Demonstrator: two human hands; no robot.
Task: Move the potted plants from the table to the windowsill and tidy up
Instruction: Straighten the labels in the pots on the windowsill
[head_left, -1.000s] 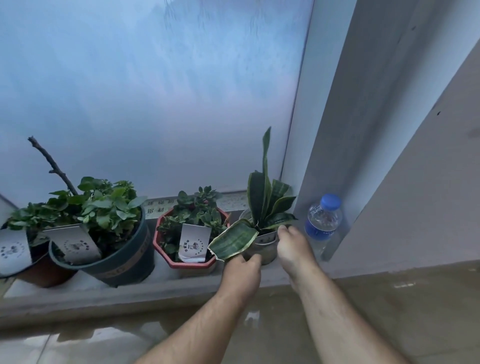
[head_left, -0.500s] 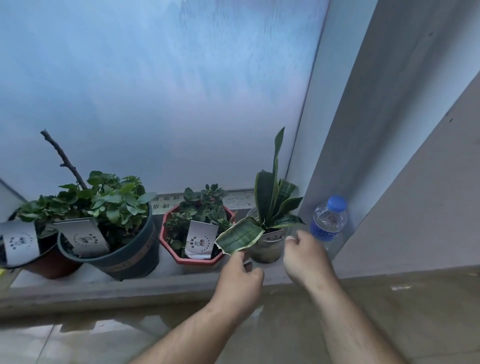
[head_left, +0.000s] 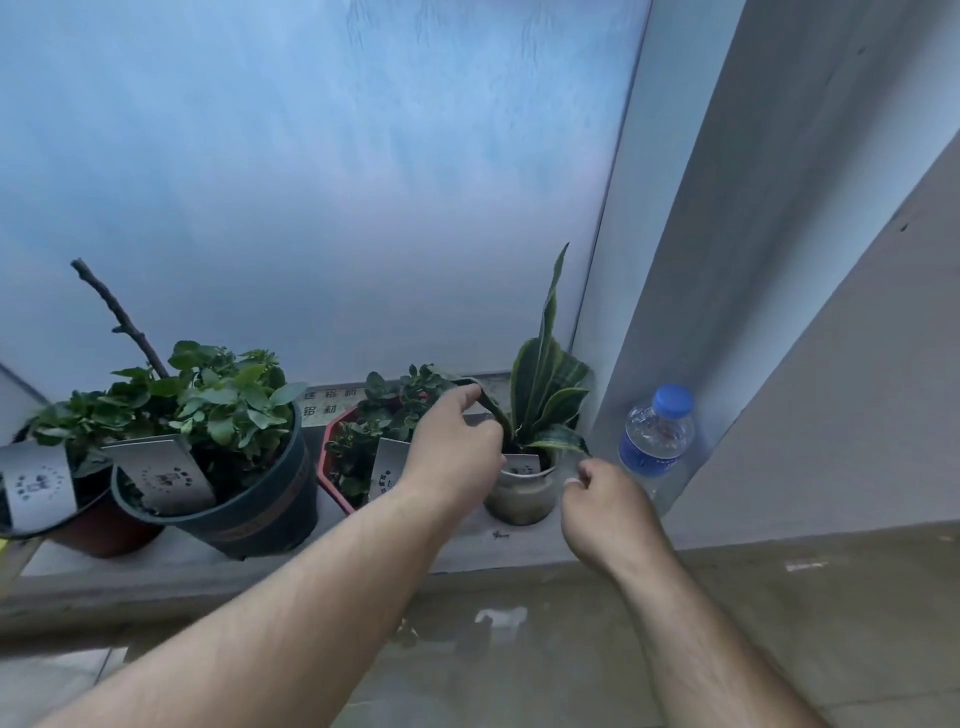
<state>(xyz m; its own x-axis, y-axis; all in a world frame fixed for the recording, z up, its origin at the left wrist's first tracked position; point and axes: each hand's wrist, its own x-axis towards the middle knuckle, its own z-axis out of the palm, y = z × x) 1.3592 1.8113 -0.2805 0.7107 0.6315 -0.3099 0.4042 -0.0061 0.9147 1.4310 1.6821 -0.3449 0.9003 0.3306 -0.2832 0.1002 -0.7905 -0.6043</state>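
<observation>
Glazed grey pot (head_left: 521, 491) of snake plant (head_left: 545, 374) at right end of windowsill (head_left: 156, 564), near window frame, just left of water bottle (head_left: 657, 434). Upright; long axis of leaves vertical, tallest blade pointing up and slightly right. One drooping leaf (head_left: 491, 408) bent over to left, pinched between curled fingers of left hand (head_left: 454, 447), which sits directly left of pot, touching or nearly so. Right hand (head_left: 605, 501) low at pot's near right, fingers curled, thumb and forefinger closed near tip of a low leaf; contact there not clear. Pot lying between both hands, left hand nearer. Red pot (head_left: 332, 470) and dark pot (head_left: 249, 506) further left along sill, both leafy, tagged.
</observation>
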